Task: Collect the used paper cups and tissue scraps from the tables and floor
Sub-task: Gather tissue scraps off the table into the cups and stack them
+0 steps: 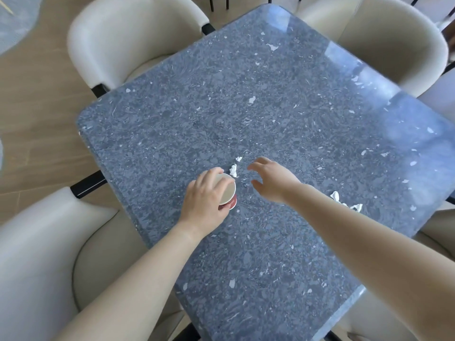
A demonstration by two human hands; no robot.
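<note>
My left hand [205, 195] grips a red paper cup [230, 196] with a pale inside, standing on the blue-grey stone table [258, 107]. Just beyond the cup lie two small white tissue scraps, one [233, 170] close to the rim and a smaller one [238, 159] further off. My right hand [272, 179] hovers over the table to the right of these scraps, fingers spread and relaxed, holding nothing. More white tissue scraps lie by my right forearm, one [335, 196] nearer the wrist and another [356, 206] close to the table's right edge.
Cream upholstered chairs surround the table: one at the far left [128, 40], one at the far right [384, 38], one at the near left [44, 254]. Wooden floor [37, 114] shows on the left, with a grey rug [14, 23] in the corner.
</note>
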